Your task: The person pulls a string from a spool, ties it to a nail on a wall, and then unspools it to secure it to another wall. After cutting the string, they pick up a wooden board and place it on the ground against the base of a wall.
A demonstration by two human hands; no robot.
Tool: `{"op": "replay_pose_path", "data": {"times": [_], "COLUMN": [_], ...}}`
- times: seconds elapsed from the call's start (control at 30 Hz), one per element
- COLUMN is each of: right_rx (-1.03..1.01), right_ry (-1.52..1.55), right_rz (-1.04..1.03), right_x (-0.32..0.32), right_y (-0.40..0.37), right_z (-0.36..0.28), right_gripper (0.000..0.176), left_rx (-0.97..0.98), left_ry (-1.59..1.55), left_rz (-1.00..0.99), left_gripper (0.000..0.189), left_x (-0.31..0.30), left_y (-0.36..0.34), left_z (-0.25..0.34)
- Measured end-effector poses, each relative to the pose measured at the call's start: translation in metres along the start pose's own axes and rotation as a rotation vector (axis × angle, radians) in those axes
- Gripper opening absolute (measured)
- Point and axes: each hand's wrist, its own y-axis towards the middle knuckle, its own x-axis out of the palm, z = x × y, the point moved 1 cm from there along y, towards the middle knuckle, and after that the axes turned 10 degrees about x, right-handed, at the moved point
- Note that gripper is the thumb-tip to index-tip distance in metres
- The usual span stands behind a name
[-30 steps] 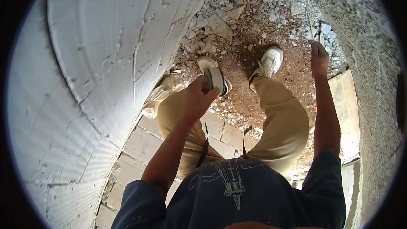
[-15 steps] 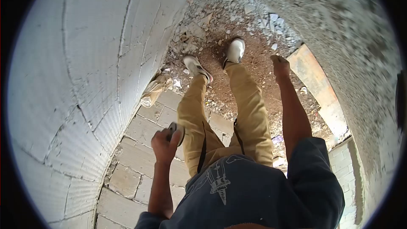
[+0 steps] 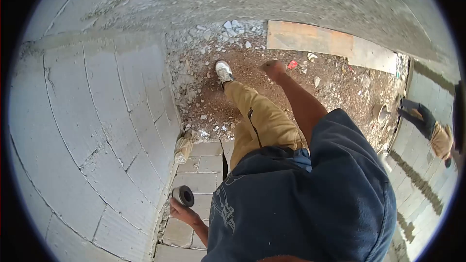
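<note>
My left hand (image 3: 183, 212) is closed around what looks like a roll of tape (image 3: 183, 195), pale outside with a dark round middle. It is held low on the left, above the block paving and near the pale wall. My right hand (image 3: 274, 70) is stretched forward over the dirt floor with its fingers curled in. What it holds, if anything, I cannot make out. One leg in tan trousers (image 3: 264, 116) steps forward, with a white shoe (image 3: 224, 71) on the dirt.
A pale block wall (image 3: 97, 131) rises on the left; a rough grey wall (image 3: 233, 0) runs ahead. A long board (image 3: 310, 39) lies at its foot, with rubble (image 3: 233, 28) beside it. At right are a round container (image 3: 381, 111) and another person (image 3: 427, 123). A crumpled bag (image 3: 183, 149) lies left.
My view and body have turned to the right, bringing another person into view. The roll now shows its round end. My right hand has shifted left in view, and only one shoe shows.
</note>
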Motion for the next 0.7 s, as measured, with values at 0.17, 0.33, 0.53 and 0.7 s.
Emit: {"op": "replay_pose_path", "data": {"times": [0.17,0.33,0.53,0.7], "right_rx": [-0.578,-0.424,-0.290,-0.506], "right_ry": [-0.399,0.084,0.341,0.403], "right_rz": [-0.243,-0.313,-0.254,-0.188], "right_x": [-0.018,-0.098,-0.161,-0.199], "right_y": [-0.012,-0.106,-0.114,-0.055], "right_z": [0.084,0.135,0.166,0.201], "right_gripper": [0.026,0.018,0.011,0.010], "left_rx": [0.491,0.524,0.548,0.691], "left_ry": [-0.133,-0.453,-0.312,0.312], "left_rz": [-0.321,-0.545,-0.727,-0.411], "left_gripper": [0.037,0.038,0.041,0.039], "left_x": [0.044,0.080,0.087,0.068], "left_y": [-0.033,-0.085,-0.145,-0.194], "left_z": [0.088,0.159,0.156,0.138]}}
